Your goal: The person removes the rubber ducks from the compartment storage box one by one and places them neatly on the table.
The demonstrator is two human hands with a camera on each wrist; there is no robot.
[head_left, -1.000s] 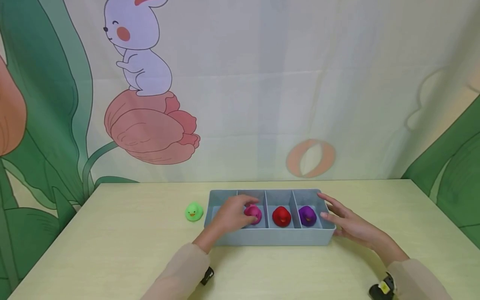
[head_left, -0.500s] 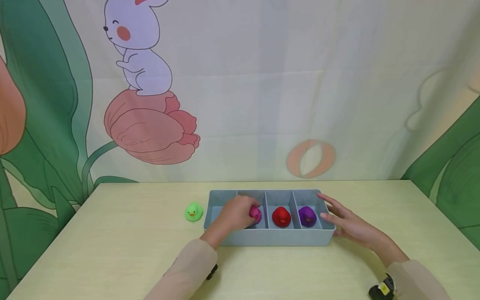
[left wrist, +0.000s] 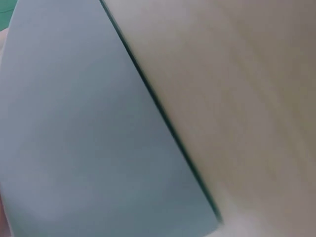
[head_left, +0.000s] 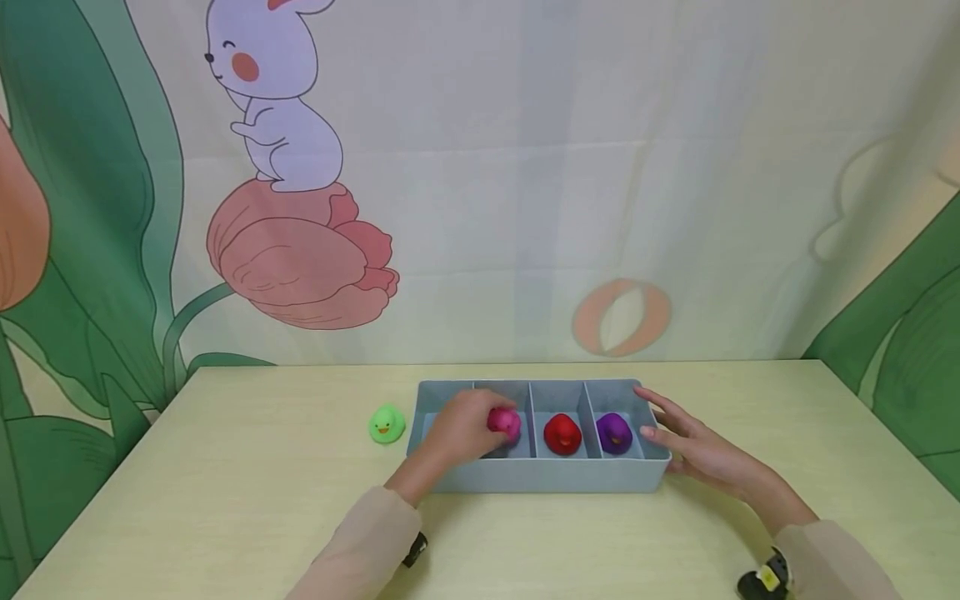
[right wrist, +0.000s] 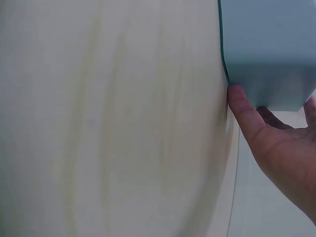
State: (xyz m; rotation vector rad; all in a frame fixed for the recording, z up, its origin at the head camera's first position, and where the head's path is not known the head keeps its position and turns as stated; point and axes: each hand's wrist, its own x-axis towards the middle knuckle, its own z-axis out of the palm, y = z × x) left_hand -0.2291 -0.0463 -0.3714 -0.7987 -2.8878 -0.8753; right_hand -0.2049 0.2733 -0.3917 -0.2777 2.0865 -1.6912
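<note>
A pink rubber duck [head_left: 504,424] is pinched between the thumb and fingers of my left hand [head_left: 463,427], in the second compartment from the left of a grey divided box [head_left: 547,476]. It looks slightly raised, with a dark shadow beneath it. A red duck [head_left: 562,434] sits in the third compartment, and a purple duck [head_left: 615,433] occupies the rightmost one. My right hand [head_left: 708,450] rests against the box's right end with fingers extended. In the right wrist view, the fingers of that hand [right wrist: 286,143] touch the end wall [right wrist: 269,86].
A green duck [head_left: 386,424] stands on the pale wooden table [head_left: 247,483], just left of the box. Behind the table hangs a printed curtain [head_left: 465,208]. The left wrist view is mostly filled by the box's front wall [left wrist: 94,128].
My left hand shifted right with the pink duck, then back left, and the duck now looks a little higher. My right hand and the other ducks have stayed in place.
</note>
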